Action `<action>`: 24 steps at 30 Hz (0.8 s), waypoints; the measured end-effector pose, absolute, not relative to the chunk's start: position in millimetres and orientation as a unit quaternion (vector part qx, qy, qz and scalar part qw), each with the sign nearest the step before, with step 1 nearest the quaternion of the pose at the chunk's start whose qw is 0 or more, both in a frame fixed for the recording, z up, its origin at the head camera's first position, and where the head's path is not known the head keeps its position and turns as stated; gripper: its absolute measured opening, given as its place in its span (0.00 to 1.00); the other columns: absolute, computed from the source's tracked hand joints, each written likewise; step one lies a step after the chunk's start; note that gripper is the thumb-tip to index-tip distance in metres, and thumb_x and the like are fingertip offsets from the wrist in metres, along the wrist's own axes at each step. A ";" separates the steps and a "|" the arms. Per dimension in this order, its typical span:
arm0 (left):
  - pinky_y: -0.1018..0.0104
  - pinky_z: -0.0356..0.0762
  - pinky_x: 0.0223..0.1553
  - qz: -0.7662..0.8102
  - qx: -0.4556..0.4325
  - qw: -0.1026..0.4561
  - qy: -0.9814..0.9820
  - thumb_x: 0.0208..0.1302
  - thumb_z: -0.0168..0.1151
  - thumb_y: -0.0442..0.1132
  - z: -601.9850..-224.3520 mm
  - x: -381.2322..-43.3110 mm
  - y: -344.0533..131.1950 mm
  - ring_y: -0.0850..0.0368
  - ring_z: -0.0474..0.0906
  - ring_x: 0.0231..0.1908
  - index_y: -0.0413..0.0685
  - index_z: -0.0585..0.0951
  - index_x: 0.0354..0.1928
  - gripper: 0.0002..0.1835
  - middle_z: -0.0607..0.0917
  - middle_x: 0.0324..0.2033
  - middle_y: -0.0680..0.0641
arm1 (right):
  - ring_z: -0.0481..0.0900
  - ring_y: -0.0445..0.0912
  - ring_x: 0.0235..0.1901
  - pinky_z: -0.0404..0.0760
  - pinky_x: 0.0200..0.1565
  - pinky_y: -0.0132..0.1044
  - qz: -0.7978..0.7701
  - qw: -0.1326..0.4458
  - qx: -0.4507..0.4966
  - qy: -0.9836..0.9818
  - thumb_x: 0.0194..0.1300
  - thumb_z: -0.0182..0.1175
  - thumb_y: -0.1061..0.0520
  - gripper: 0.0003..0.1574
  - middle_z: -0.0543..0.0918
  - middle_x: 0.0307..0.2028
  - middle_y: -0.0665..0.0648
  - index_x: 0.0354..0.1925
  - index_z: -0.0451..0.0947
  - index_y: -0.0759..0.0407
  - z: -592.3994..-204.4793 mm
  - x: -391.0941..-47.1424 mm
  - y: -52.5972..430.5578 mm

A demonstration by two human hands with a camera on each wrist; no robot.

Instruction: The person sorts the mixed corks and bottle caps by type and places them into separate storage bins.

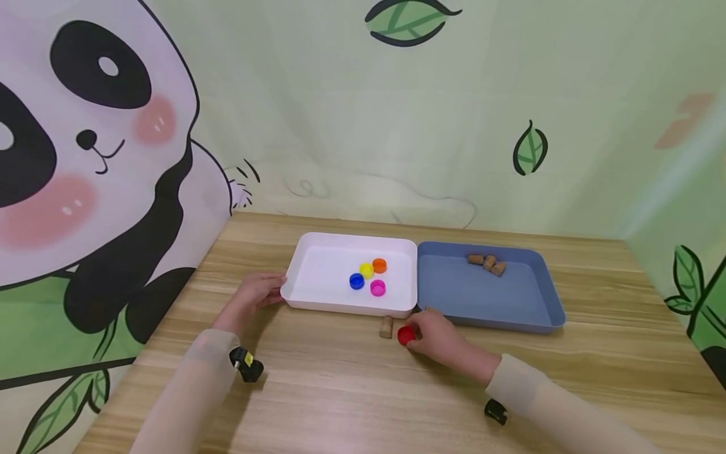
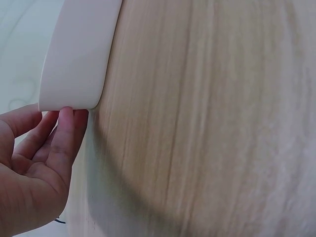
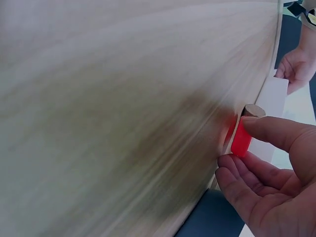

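My right hand (image 1: 441, 337) pinches a red bottle cap (image 1: 406, 335) between thumb and fingertips, just above the table in front of the trays. Beside the cap lies a brown cork (image 1: 386, 327), close to the front wall of the white tray (image 1: 329, 304). My left hand (image 1: 256, 295) holds that tray by its left end, with fingertips at the rim and end wall (image 2: 74, 94). Inside the white tray are a blue cap (image 1: 357, 281), a yellow cap (image 1: 366, 271), an orange cap (image 1: 379, 265) and a pink cap (image 1: 377, 288).
A blue-grey tray (image 1: 482, 299) stands against the right side of the white one. Several corks (image 1: 489, 262) lie near its back wall. Another brown piece partly shows behind my right hand. A printed wall cloth (image 1: 340, 126) closes off the back of the wooden table (image 1: 340, 391).
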State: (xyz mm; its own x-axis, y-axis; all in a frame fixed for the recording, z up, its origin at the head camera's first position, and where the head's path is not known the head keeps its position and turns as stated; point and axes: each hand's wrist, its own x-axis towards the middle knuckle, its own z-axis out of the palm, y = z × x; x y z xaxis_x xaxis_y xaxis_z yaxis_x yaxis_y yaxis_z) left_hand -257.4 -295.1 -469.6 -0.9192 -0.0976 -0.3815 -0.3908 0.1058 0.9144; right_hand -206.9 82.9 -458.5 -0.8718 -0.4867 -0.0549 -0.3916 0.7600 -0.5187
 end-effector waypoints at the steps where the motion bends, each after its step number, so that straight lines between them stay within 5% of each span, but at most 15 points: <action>1: 0.75 0.87 0.35 0.649 -0.165 0.113 0.734 0.75 0.57 0.32 -470.0 -257.6 -295.1 0.68 0.81 0.27 0.19 0.66 0.68 0.27 0.86 0.30 0.55 | 0.76 0.45 0.37 0.79 0.39 0.35 -0.256 0.097 -0.235 0.933 0.54 0.75 0.65 0.17 0.87 0.35 0.58 0.44 0.85 0.69 -457.9 -206.5 83.7; 24: 0.77 0.85 0.34 0.642 -0.173 0.120 0.738 0.75 0.57 0.33 -468.0 -260.7 -293.5 0.69 0.81 0.30 0.21 0.67 0.68 0.27 0.86 0.30 0.56 | 0.80 0.45 0.38 0.83 0.40 0.34 -0.326 0.163 -0.234 0.901 0.63 0.68 0.65 0.16 0.87 0.39 0.60 0.49 0.81 0.69 -415.1 -220.8 98.6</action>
